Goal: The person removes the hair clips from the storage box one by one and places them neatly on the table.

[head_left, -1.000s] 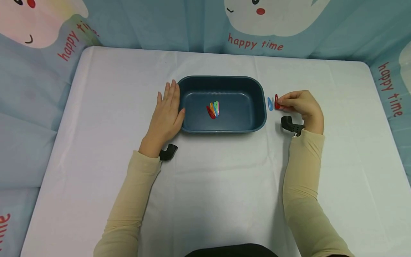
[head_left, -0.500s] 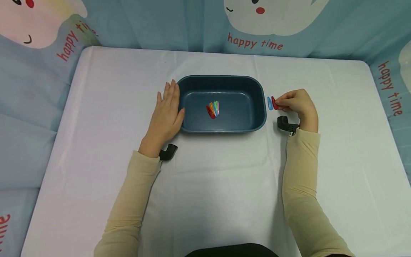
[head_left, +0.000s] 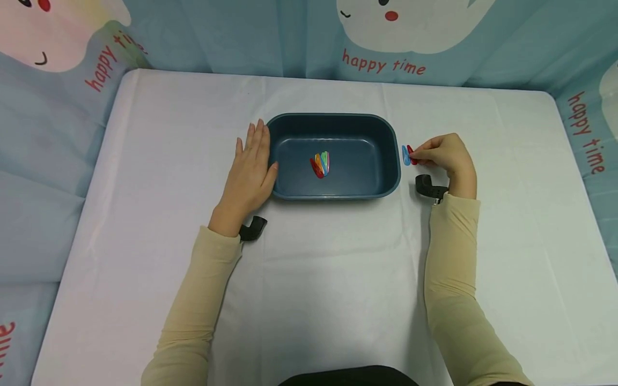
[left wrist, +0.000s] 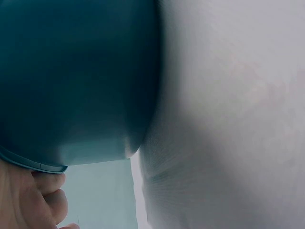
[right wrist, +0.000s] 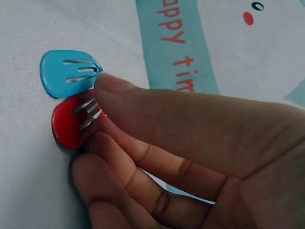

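My left hand (head_left: 246, 174) rests with straight fingers along the left rim of a dark blue plastic basin (head_left: 333, 194). Several colourful hair clips (head_left: 318, 165) lie bunched on the basin's floor. Right of the basin, my right hand (head_left: 449, 158) pinches a red snap hair clip (right wrist: 69, 124) between thumb and fingers. A blue snap hair clip (right wrist: 62, 74) lies beside the red one on the white cloth, their edges meeting. The thumb tip (right wrist: 112, 88) is at the blue clip's narrow end, and covers part of the red clip. In the left wrist view, the basin's wall (left wrist: 76, 86) fills much of the picture.
White cloth (head_left: 333, 268) covers the table. A blue printed curtain (head_left: 241, 37) hangs along its back and sides. Black wrist mounts (head_left: 428, 186) stick out from both wrists.
My right hand has moved left with the red clip, bringing it down from nearly upright beside the blue clip. Its thumb has shifted closer to the blue clip. The left hand stays put.
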